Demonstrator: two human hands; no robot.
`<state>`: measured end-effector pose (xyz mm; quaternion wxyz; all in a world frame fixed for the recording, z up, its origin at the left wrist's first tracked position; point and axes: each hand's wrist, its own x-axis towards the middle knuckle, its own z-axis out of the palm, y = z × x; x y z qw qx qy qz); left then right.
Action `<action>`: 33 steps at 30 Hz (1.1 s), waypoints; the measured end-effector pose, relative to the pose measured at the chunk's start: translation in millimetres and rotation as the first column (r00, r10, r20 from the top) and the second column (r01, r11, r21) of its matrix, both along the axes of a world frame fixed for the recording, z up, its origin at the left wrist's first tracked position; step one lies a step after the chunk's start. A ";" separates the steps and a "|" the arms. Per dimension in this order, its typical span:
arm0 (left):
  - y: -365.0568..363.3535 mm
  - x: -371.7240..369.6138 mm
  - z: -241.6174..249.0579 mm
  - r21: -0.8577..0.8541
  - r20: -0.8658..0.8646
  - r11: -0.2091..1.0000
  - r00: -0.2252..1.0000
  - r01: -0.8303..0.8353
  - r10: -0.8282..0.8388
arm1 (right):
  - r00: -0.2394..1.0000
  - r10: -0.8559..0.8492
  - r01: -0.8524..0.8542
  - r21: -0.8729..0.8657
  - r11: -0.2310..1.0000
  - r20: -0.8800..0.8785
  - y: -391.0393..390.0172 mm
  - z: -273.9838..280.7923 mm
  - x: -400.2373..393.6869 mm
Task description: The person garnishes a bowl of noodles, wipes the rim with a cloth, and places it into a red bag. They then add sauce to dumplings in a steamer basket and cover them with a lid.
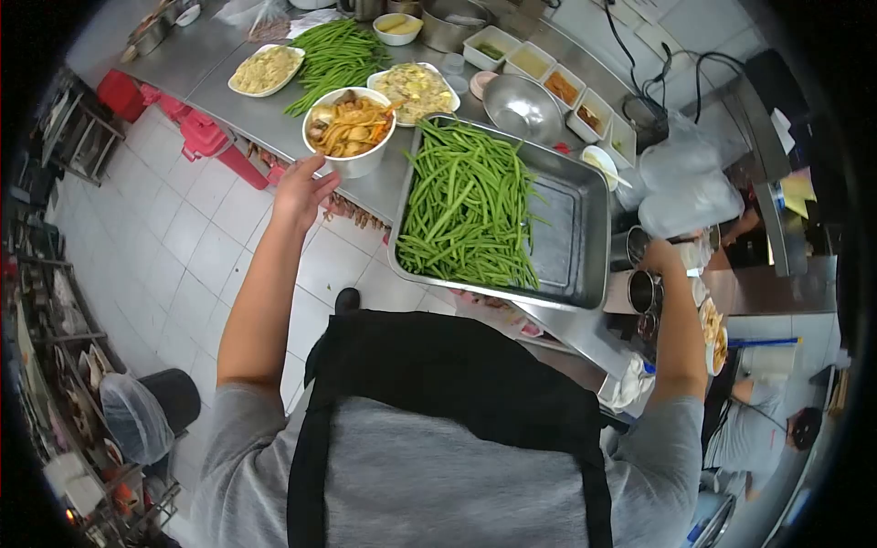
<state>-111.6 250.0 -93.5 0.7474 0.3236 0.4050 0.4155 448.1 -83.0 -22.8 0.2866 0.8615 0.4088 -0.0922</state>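
White, round bowl [361, 166] of orange-and-yellow food [349, 131], upper left on the grey steel table [378, 188]: I judge it weighty, rigid, spill-prone, best held below the rim. My left grip [302, 194], spread apart, is just beside it; right grip [661, 258]: I cannot tell.

Before you there is a steel counter [210, 59], and directly on it lies a pile of green beans [338, 57]. Two white dishes [265, 93], a white tub [358, 166] (near the front edge), a metal bowl [523, 105] and a metal tray [566, 239] also stand there.
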 end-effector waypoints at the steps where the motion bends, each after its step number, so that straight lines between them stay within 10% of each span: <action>1: 0.4 -2.3 4.4 -0.015 -0.020 1.000 1.000 0.014 -0.015 | 0.998 -0.045 0.042 -0.055 0.998 -0.046 6.0 11.7 -6.0; 5: 8.5 -16.8 15.6 0.009 -0.111 0.999 0.993 0.039 -0.038 | 0.861 -0.432 0.476 0.127 0.870 -0.267 10.7 82.2 -43.3; 8: 19.8 -30.7 12.2 0.061 -0.105 0.998 0.994 0.019 -0.012 | 0.969 0.219 -0.223 0.021 0.975 0.110 -22.1 63.1 -22.7; 12: 36.9 -47.4 16.6 0.089 -0.134 0.995 0.991 0.038 -0.026 | 0.964 -0.082 0.027 0.213 0.977 0.253 -3.6 118.1 -101.0; 17: 51.0 -45.9 18.2 0.129 -0.080 0.970 0.977 0.208 -0.199 | 0.948 0.057 0.223 0.782 0.582 -0.313 90.2 133.5 -235.9; 20: 48.2 -37.3 30.5 0.116 -0.041 0.953 0.960 0.280 -0.277 | 0.907 0.270 0.167 0.863 0.477 -0.324 159.4 78.8 -307.0; 33: 69.1 -47.9 20.4 0.111 -0.025 0.889 0.895 0.444 -0.445 | 0.983 0.145 0.007 0.804 0.595 -0.116 263.7 42.9 -389.2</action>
